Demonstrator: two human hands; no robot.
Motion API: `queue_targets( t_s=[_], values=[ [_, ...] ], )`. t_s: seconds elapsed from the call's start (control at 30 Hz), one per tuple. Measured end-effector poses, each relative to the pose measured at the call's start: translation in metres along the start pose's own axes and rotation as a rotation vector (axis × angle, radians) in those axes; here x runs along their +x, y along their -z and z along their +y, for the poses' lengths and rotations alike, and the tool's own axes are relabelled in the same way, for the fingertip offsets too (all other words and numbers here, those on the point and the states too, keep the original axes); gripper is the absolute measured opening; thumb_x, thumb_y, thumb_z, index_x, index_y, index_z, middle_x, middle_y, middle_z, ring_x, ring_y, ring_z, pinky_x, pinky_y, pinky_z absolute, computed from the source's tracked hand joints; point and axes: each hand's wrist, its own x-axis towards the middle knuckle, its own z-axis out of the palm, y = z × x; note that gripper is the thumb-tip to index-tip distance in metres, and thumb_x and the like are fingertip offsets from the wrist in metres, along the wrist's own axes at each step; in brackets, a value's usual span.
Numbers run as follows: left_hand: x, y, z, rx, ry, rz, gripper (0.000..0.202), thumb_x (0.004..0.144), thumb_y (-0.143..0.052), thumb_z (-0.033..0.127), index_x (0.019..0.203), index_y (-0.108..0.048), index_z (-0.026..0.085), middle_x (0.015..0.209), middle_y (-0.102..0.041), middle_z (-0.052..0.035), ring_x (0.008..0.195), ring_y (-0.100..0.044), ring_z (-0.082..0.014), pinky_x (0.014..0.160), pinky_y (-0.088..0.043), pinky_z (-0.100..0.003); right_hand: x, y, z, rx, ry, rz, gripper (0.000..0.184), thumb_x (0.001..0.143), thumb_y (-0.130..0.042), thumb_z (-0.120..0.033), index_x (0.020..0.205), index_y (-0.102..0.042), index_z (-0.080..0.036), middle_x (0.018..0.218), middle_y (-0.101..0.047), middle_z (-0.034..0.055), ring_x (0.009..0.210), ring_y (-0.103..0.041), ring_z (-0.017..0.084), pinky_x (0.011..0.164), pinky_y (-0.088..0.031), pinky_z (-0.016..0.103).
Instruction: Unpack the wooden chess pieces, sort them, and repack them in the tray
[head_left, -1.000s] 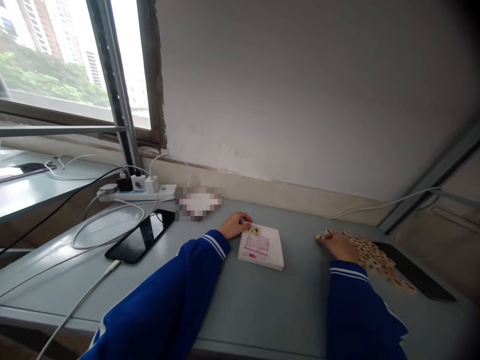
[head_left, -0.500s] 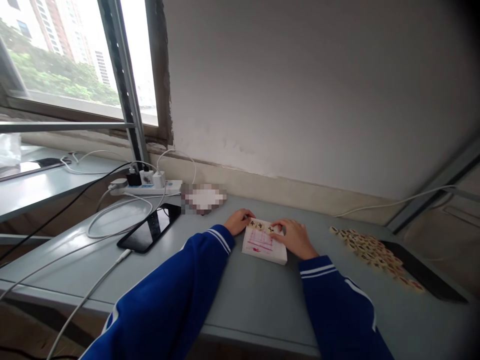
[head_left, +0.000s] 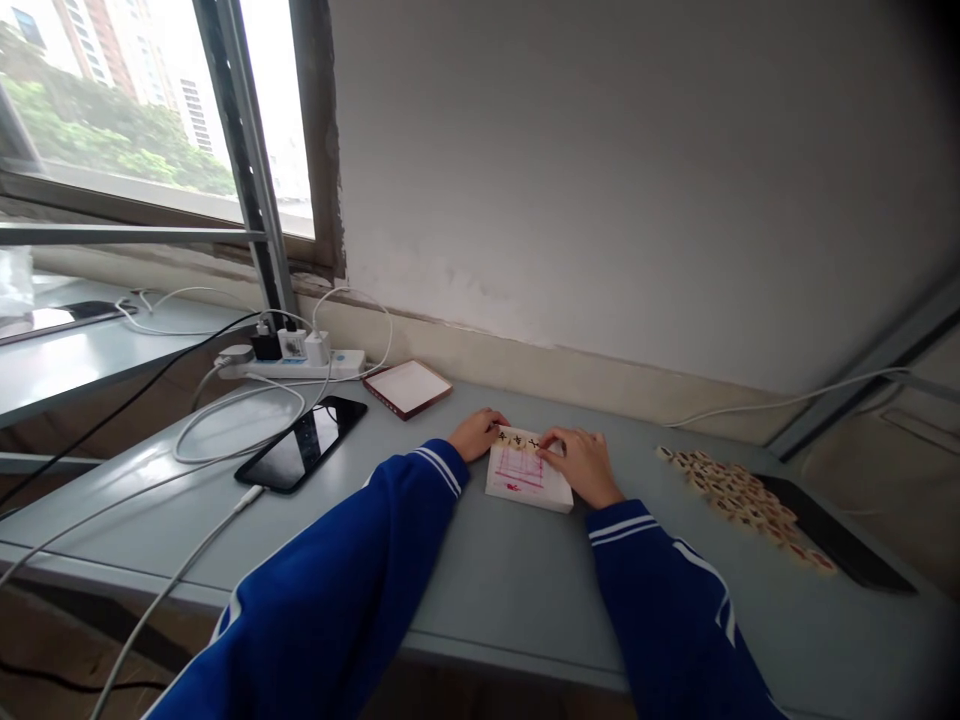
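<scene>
A grey-blue desk (head_left: 480,590) runs along a plaster wall (head_left: 600,180) below a metal-framed window (head_left: 255,130), and most things on it seem placed by reach or by cable. A power strip (head_left: 292,368) lies at the foot of the wall with chargers plugged in, and a smartphone (head_left: 300,445) lies just in front of it, apparently kept close so that its white cable (head_left: 180,570) reaches. A shallow red-edged box (head_left: 407,388) sits just beside the strip. To the right, a loose spread of small cream tiles (head_left: 739,500) runs along a black slab (head_left: 832,535), perhaps a tray or tablet. At the centre, a white pad (head_left: 521,482) with a pink grid sketch lies between the hands, within easy reach of both. 3 tiles (head_left: 517,440) stand in a row along its far edge. The left hand (head_left: 476,435) has its fingers loosely curled, their tips at the pad's far left corner. The right hand (head_left: 581,465) has its fingers extended, their tips on the pad near the third tile. Whether either hand grips a tile, I cannot tell.
</scene>
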Motion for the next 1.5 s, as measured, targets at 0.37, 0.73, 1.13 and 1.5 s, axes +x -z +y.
queue_targets(
  t_s=[0.37,0.73,1.13,1.5],
  values=[
    [-0.006,0.008,0.006,0.12,0.102,0.005,0.034,0.079,-0.041,0.025,0.112,-0.045,0.017,0.075,-0.055,-0.0018,0.073,-0.052,-0.0163,0.071,-0.041,-0.027,-0.032,0.02,0.125,-0.358,-0.61,0.251,0.027,0.076,-0.04,-0.027,0.093,-0.061,-0.026,0.11,-0.053,0.0119,0.107,-0.038,0.032,0.08,-0.024,0.052],
    [-0.005,0.009,0.007,0.204,0.085,-0.01,0.029,0.081,-0.037,0.028,0.105,-0.05,0.019,0.07,-0.058,-0.0024,0.075,-0.053,-0.0186,0.068,-0.039,-0.027,-0.028,0.018,0.121,-0.406,-0.505,0.066,0.017,0.077,-0.044,-0.026,0.081,-0.06,-0.019,0.081,-0.062,0.0149,0.09,-0.051,0.03,0.073,-0.031,0.046],
    [-0.005,0.009,0.008,0.229,0.088,-0.022,0.026,0.082,-0.036,0.028,0.098,-0.055,0.019,0.075,-0.061,-0.0033,0.073,-0.055,-0.0173,0.065,-0.039,-0.025,0.003,0.021,0.036,0.41,-0.039,-0.103,0.032,0.071,-0.054,-0.041,0.095,-0.063,-0.02,0.091,-0.063,0.0036,0.073,-0.054,0.015,0.064,-0.038,0.025],
    [-0.005,0.008,0.01,0.285,0.089,-0.022,0.028,0.082,-0.035,0.026,0.097,-0.058,0.019,0.082,-0.062,-0.0042,0.079,-0.056,-0.0173,0.069,-0.041,-0.025,-0.009,0.012,0.0,-0.157,0.086,0.008,0.009,0.076,-0.052,-0.02,0.08,-0.06,-0.023,0.086,-0.058,-0.0002,0.084,-0.05,0.015,0.07,-0.024,0.029]
  ],
)
